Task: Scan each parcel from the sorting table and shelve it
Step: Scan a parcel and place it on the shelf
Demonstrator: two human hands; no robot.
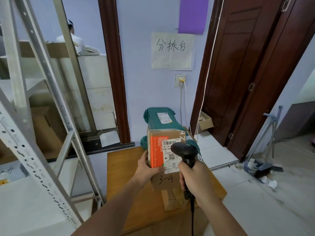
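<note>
Lilac-walled room, wooden bench [119, 167]: left hand [146, 169] grips the brown cardboard parcel [163, 150], right hand [196, 178] clasps the black handheld scanner [185, 150] — scanning underway; next, shelving onto the grey metal rack [42, 116].

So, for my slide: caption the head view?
Left hand holds a labelled parcel; right hand aims the barcode scanner.

Both bare forearms reach forward from the bottom edge. Left hand [146, 169]: fingers curled around the lower left corner of the parcel [163, 150], thumb on its front face. Right hand [196, 178]: fist wrapped around the scanner [185, 150] handle, wrist straight, scanner head upright.
</note>
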